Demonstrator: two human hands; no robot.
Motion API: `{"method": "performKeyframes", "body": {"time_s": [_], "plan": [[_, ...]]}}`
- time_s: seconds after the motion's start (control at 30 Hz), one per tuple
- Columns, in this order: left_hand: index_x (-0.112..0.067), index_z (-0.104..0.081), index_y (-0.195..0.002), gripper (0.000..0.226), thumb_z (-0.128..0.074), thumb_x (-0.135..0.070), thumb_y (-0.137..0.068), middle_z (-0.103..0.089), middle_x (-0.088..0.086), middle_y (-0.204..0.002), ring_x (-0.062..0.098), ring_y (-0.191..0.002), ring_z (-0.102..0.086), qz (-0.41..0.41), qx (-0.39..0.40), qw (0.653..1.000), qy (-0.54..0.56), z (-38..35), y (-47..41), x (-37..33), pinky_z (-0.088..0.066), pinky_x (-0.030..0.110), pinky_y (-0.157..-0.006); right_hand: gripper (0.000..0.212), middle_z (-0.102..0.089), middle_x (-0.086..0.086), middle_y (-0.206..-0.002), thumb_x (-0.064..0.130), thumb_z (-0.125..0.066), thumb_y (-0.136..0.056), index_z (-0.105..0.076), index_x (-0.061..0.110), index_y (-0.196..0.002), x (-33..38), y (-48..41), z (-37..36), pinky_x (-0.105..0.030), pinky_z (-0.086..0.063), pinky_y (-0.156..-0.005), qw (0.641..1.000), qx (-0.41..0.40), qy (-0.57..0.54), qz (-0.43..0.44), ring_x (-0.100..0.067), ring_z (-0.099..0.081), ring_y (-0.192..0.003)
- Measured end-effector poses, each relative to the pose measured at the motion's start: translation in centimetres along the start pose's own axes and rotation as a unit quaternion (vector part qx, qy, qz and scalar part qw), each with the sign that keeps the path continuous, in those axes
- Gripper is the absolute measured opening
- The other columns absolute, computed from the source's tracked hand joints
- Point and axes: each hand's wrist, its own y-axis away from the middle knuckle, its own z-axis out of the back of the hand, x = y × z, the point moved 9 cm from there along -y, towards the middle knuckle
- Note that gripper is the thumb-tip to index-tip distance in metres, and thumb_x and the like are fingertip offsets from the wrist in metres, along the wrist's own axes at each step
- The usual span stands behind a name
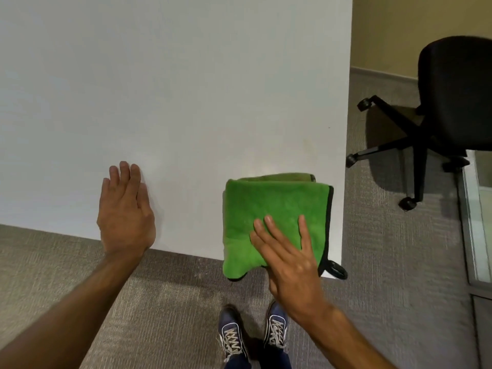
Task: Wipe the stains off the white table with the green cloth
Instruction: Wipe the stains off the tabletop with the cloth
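The folded green cloth lies at the near right corner of the white table, its near edge hanging over the table's rim. My right hand rests flat on the cloth's near part, fingers spread, pressing rather than gripping. My left hand lies flat on the bare tabletop near the front edge, to the left of the cloth, fingers together and holding nothing. A faint yellowish stain and a tiny dark speck show on the table beyond the cloth.
A black office chair on castors stands on the grey carpet to the right of the table. A glass panel with a metal frame runs along the far right. My blue shoes are below the table's front edge.
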Motion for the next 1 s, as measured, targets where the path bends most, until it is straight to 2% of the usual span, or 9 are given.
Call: {"method": "performKeyframes", "body": {"time_s": [0.2,0.3,0.37,0.53,0.63,0.73,0.83,0.93,1.0], "plan": [[-0.011,-0.019,-0.158,0.065,-0.016,-0.051,-0.106,-0.014,0.009,-0.166,0.021,-0.155,-0.006,-0.005,0.030,0.999,-0.031,-0.4,0.1,-0.5,-0.007,0.040,-0.127,0.072,-0.030,0.001,-0.167,0.031,-0.069,-0.090,-0.040,0.030,-0.156,-1.7,-3.6,-0.5,-0.078,-0.011,-0.116,0.996,0.050,0.071,-0.018,-0.023,-0.021,-0.158],[-0.016,-0.004,-0.160,0.071,-0.010,-0.059,-0.103,0.000,0.009,-0.167,0.023,-0.155,0.004,-0.012,0.062,0.996,-0.067,-0.9,0.0,-1.3,-0.003,0.047,-0.126,0.067,-0.028,0.000,-0.168,0.039,-0.054,-0.093,-0.037,0.034,-0.157,-3.0,-6.0,-0.8,-0.080,-0.007,-0.115,0.994,0.047,0.082,-0.048,-0.026,-0.018,-0.159],[-0.019,-0.001,-0.160,0.070,-0.007,-0.059,-0.103,0.005,0.007,-0.167,0.021,-0.154,0.010,-0.031,0.065,0.995,-0.073,-1.1,0.1,-3.2,0.000,0.048,-0.126,0.061,-0.031,0.000,-0.167,0.042,-0.042,-0.095,-0.039,0.034,-0.155,-4.1,-8.3,-0.8,-0.080,-0.005,-0.115,0.993,0.033,0.081,-0.079,-0.026,-0.020,-0.158],[-0.016,-0.014,-0.159,0.059,-0.018,-0.044,-0.107,-0.005,0.008,-0.167,0.018,-0.155,0.003,-0.078,0.061,0.995,0.026,-2.2,0.0,-10.4,-0.001,0.043,-0.126,0.049,-0.036,0.000,-0.165,0.036,-0.049,-0.103,-0.045,0.033,-0.152,-8.0,-14.9,-1.1,-0.080,-0.004,-0.115,0.989,-0.005,0.081,-0.125,-0.026,-0.023,-0.157],[-0.014,-0.021,-0.158,0.058,-0.016,-0.042,-0.107,-0.013,0.010,-0.166,0.022,-0.155,-0.005,-0.067,0.047,0.997,0.010,-2.8,-0.4,-11.6,-0.004,0.046,-0.126,0.044,-0.040,0.002,-0.163,0.027,-0.052,-0.104,-0.050,0.030,-0.148,-9.0,-16.8,-1.1,-0.080,-0.003,-0.115,0.988,-0.016,0.072,-0.136,-0.024,-0.026,-0.156],[-0.012,-0.023,-0.157,0.057,-0.018,-0.039,-0.108,-0.017,0.013,-0.165,0.025,-0.154,-0.009,-0.078,0.036,0.996,-0.016,-2.8,-0.3,-11.7,-0.008,0.048,-0.125,0.043,-0.046,0.000,-0.160,0.016,-0.055,-0.102,-0.055,0.020,-0.144,-8.0,-15.3,-0.7,-0.076,-0.003,-0.118,0.992,-0.003,0.036,-0.124,-0.020,-0.033,-0.154],[-0.012,-0.023,-0.157,0.056,-0.020,-0.038,-0.108,-0.017,0.013,-0.165,0.025,-0.154,-0.009,-0.081,0.036,0.996,-0.016,-2.8,-0.3,-11.9,-0.009,0.048,-0.125,0.048,-0.050,-0.007,-0.156,0.010,-0.065,-0.093,-0.058,0.011,-0.141,-5.6,-10.0,0.6,-0.076,-0.010,-0.118,0.995,0.001,0.008,-0.100,-0.025,-0.042,-0.149],[-0.010,-0.026,-0.156,0.056,-0.021,-0.038,-0.108,-0.020,0.015,-0.164,0.027,-0.154,-0.012,-0.079,0.034,0.996,-0.020,-2.7,-0.3,-12.0,-0.010,0.049,-0.125,0.058,-0.050,-0.006,-0.156,0.011,-0.067,-0.084,-0.055,0.012,-0.141,-2.7,-2.1,1.4,-0.075,-0.016,-0.119,0.997,0.003,0.014,-0.073,-0.021,-0.042,-0.149],[-0.009,-0.026,-0.156,0.056,-0.019,-0.038,-0.108,-0.021,0.016,-0.163,0.028,-0.153,-0.014,-0.081,0.033,0.996,-0.035,-2.7,-0.4,-12.0,-0.012,0.050,-0.124,0.066,-0.046,-0.003,-0.159,0.006,-0.059,-0.081,-0.049,0.015,-0.145,-1.5,2.0,1.1,-0.073,-0.016,-0.119,0.998,0.006,0.021,-0.056,-0.016,-0.036,-0.152]]}}
